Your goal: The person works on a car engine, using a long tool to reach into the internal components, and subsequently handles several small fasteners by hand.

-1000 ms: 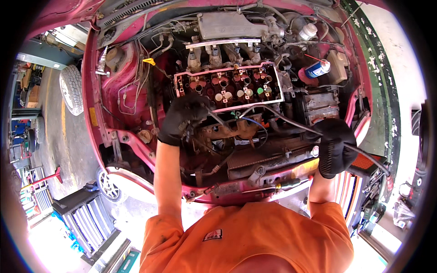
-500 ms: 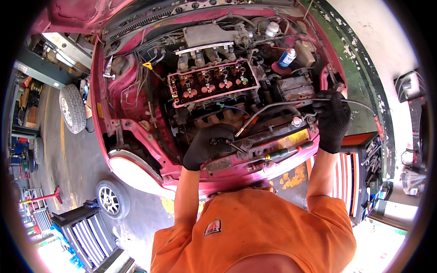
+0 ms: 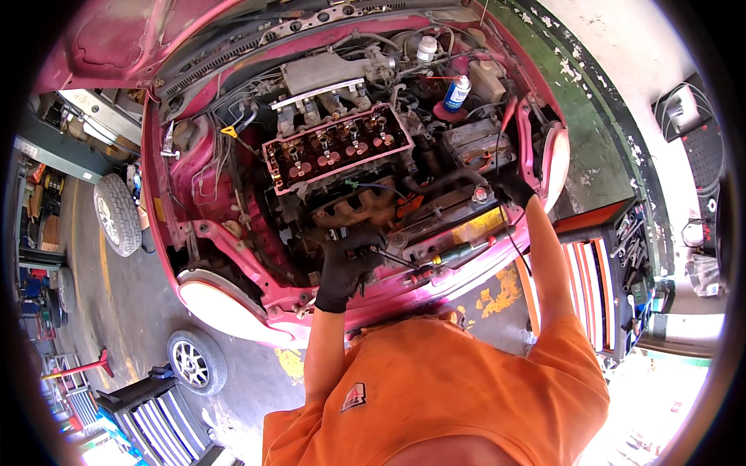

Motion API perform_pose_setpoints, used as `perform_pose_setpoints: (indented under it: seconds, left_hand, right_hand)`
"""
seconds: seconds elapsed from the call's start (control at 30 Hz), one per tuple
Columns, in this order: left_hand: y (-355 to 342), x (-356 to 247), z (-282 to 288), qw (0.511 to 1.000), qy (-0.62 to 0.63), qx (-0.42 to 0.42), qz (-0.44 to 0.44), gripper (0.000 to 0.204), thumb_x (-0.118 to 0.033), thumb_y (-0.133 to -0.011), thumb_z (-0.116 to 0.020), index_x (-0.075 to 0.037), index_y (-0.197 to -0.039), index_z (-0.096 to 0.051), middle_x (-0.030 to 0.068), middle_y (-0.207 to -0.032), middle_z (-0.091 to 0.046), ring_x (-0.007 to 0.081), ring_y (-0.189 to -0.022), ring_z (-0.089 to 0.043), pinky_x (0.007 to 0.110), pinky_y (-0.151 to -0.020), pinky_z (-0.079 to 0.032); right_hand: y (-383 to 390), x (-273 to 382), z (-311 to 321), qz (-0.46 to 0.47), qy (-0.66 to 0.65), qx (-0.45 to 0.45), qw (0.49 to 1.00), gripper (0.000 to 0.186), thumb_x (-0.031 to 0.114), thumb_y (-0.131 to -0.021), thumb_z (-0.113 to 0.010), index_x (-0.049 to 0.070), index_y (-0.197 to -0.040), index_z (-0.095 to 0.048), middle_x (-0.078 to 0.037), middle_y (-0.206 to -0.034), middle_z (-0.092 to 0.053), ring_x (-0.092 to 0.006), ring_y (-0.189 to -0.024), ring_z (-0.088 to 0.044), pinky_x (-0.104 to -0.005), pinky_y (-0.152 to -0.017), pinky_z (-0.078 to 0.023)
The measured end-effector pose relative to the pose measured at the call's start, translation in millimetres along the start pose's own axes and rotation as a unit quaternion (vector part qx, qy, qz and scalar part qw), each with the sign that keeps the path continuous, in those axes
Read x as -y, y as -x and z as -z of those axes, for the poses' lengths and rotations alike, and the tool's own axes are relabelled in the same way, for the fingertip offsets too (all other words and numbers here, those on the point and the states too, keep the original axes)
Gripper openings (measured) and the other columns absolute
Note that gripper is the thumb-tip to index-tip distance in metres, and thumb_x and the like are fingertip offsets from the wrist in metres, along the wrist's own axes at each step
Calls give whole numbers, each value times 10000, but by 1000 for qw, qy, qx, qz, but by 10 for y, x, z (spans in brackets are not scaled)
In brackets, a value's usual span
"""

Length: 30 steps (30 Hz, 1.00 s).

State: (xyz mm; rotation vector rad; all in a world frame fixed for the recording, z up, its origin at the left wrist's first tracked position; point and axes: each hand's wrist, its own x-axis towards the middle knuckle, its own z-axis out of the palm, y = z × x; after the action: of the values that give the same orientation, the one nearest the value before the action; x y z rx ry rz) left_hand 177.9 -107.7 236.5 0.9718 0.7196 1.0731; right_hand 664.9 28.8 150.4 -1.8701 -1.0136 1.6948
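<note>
Here, we have our black-gloved left hand (image 3: 347, 268) clamped on one end of a slim, dark, straight rod (image 3: 398, 259), which points to the right above the glossy pink front panel (image 3: 420, 301) of the car. Our black-gloved right hand (image 3: 514, 188) is at the front corner of the engine bay, well apart from the left one, with a thin black flexible cable (image 3: 510, 237) running past it and hanging over the panel; we cannot tell whether its fingers are closed on the cable. A screwdriver with a green and yellow handle (image 3: 452, 254) lies between our hands, just beyond the rod. Behind them, we see the open, pink-rimmed rectangular engine top (image 3: 339, 147). Near the right hand sits a dark box-shaped battery (image 3: 475, 140), and past it stands a blue and white aerosol can (image 3: 457, 95). Farther out, a silver-spoked black-tyred wheel (image 3: 196, 363) rests on the grey floor at our left.
</note>
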Motion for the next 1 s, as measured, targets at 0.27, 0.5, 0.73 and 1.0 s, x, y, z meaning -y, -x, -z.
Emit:
perform_pose_setpoints:
  seconds: [0.27,0.5,0.73,1.0]
  left_hand:
    - [90,-58,-220,996,2,-62,70,213,-21,-785,-659,20,-993,-641,-2,-611,-504,47,-439,-406,214,-408,-270]
    - [-74,15,-529,989,96,2,111,245,-70,-810,-708,20,-1031,-650,24,-651,-541,84,-470,-463,229,-421,-323]
    - [83,100,-514,982,119,13,149,232,-74,-833,-703,5,-1045,-653,45,-686,-585,121,-486,-523,247,-415,-368]
    - [255,224,-543,981,131,-9,141,231,-93,-847,-697,-3,-1054,-650,47,-670,-582,132,-472,-524,258,-410,-373]
  right_hand:
    - [956,484,-660,361,424,-223,800,293,262,-904,-609,15,-1042,-687,-188,-887,-701,-303,-786,-701,-396,-635,-538]
    - [1894,656,-2170,487,190,20,852,311,30,-816,-715,34,-1124,-676,-102,-942,-704,-189,-850,-688,-305,-723,-543]
    - [2003,525,-2301,541,201,2,817,248,32,-809,-703,25,-1057,-693,-137,-906,-673,-265,-766,-650,-349,-638,-504]
    - [2124,283,-2449,472,83,-63,876,144,52,-809,-707,54,-953,-710,-108,-856,-661,-246,-770,-664,-315,-676,-526]
